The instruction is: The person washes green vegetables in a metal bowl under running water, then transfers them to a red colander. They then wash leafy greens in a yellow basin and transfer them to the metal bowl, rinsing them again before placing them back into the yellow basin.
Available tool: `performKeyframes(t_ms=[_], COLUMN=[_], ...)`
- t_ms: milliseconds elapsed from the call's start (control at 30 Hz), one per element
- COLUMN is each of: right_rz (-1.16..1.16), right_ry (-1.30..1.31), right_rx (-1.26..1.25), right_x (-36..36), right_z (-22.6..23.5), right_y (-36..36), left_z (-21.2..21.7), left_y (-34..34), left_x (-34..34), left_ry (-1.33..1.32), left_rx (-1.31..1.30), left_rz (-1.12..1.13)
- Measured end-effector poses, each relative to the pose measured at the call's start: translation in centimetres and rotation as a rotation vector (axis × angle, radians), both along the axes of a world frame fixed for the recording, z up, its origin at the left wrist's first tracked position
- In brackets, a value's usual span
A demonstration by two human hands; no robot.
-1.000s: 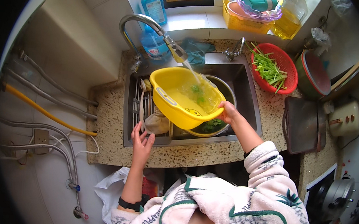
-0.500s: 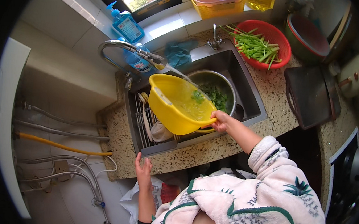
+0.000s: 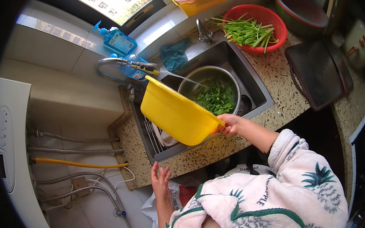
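Observation:
With my right hand (image 3: 228, 125) I grip the rim of a yellow plastic basin (image 3: 178, 116). It is tipped steeply over the sink, its outer side toward me, so its inside is hidden. Beyond it, a steel bowl (image 3: 188, 73) stands in the dark sink (image 3: 256, 96) with chopped green leaves (image 3: 219, 97) inside. Water streams from the faucet (image 3: 149, 68) into that bowl. My left hand (image 3: 160, 178) is held empty, fingers apart, just off the counter's front edge.
A red colander (image 3: 283, 25) of cut green stalks (image 3: 253, 33) sits behind the sink on the right. Beside it lies a dark board (image 3: 312, 66). Blue soap bottles (image 3: 119, 40) stand at the window. Pipes and hoses (image 3: 80, 164) run along the left wall.
The yellow basin has tipped from showing its wet inside to showing its outer side. More leaves now show in the steel bowl, and the stream falls into it. The view has shifted.

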State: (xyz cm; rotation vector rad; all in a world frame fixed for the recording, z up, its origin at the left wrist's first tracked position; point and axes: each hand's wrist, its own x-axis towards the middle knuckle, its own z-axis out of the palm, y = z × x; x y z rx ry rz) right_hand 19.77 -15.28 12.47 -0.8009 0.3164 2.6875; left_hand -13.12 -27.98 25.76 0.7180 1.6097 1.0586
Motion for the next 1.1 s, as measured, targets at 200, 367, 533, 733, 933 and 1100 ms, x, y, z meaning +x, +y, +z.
performKeyframes(t_ms=[200,367,533,733,933,1100], right_rz=[-0.187,-0.357,-0.412,-0.363,-0.206,-0.341], right_ry=[0.334,0.447,0.337,0.102,-0.426,-1.001], right_rx=[0.001,-0.027,0.001,0.035,0.322,0.819], right_x=[0.4,1.4,2.5,1.4,-2.8,-6.6], right_z=[0.1,-0.1,-0.2,1.5,3.2,2.3], right_y=[-2.3,-4.4,-4.4,-5.5,-6.1,-5.3], left_z=[-0.1,-0.2,-0.5,-0.3,-0.3,-0.9], left_y=[-0.6,-0.6,-0.6,-0.2,-0.9,-2.0], left_x=[0.3,1.0,2.0,3.2,2.2,-0.3], left_ry=[-0.023,-0.038,-0.041,-0.078,-0.251,-0.383], left_rx=[0.007,-0.013,-0.008,0.037,0.089,0.061], left_rz=[0.001,0.004,-0.026,-0.117,-0.060,0.163])
